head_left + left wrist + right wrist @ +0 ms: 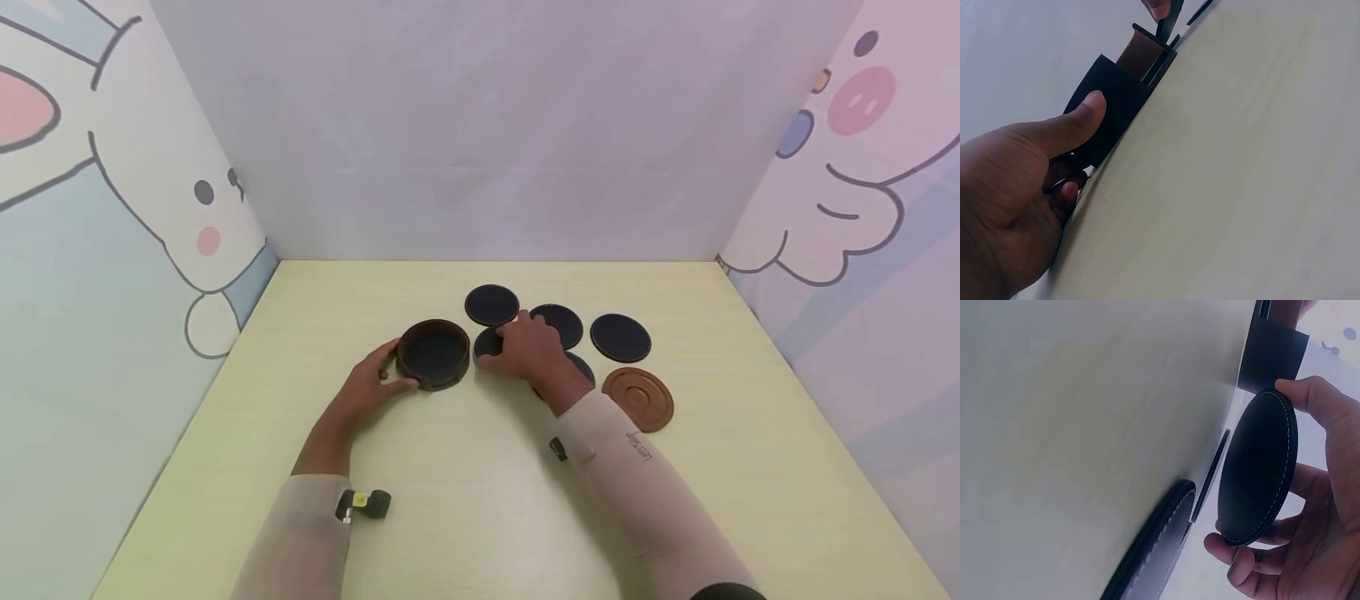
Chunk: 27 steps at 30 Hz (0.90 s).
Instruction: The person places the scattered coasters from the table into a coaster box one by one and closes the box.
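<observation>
While a black coaster [1257,469] tilts beside the holder [1125,94], pinched by our right hand [528,348], our left hand [369,382] clasps that holder; nearby we see a brown disc [638,398], three dark coasters [491,305] and apparently a half-hidden fourth [582,367].

Looks like a small filming booth [600,208], though impossible to name for certain. Closed in on three sides by a plain, pale back wall [450,125] and side walls [90,375] printed with big cartoon animals [862,100], fitted tight around a pale, wood-toned counter [450,500]. Suggests recording work, too, through a small black camera [377,504] worn on each of the long, pale sleeves [300,533].
</observation>
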Motion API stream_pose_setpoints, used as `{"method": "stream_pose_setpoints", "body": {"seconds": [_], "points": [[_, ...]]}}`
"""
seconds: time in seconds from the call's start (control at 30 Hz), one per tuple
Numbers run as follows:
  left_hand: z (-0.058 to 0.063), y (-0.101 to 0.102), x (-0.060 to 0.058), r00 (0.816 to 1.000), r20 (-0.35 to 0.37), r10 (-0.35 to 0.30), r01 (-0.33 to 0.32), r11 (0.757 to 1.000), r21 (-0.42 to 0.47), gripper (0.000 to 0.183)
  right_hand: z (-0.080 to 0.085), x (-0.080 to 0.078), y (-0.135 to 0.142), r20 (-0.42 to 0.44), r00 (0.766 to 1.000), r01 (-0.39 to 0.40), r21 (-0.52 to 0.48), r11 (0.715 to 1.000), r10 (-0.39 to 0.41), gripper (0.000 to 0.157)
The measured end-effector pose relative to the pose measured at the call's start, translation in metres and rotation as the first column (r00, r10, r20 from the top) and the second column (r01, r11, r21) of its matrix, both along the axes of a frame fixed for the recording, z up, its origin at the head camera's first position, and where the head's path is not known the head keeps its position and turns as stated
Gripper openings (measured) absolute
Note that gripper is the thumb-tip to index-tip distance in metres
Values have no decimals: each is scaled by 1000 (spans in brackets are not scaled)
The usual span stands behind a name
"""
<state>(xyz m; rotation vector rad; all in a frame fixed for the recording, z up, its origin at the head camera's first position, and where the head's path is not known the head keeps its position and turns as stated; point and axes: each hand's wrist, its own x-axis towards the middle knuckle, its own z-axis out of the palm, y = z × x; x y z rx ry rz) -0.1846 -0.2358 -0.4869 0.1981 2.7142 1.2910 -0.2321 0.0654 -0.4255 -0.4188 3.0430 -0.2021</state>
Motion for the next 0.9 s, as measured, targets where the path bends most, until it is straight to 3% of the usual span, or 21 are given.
{"method": "stream_pose_setpoints", "body": {"seconds": [0.57, 0.9], "points": [[1, 1, 0, 1000, -16, -12, 12, 1000, -19, 93, 1, 2, -3, -78, 996, 35, 9, 999, -35, 77], [0, 2, 1, 1000, -24, 3, -3, 1000, -21, 93, 7, 5, -11, -105, 994, 31, -33, 999, -34, 82]]}}
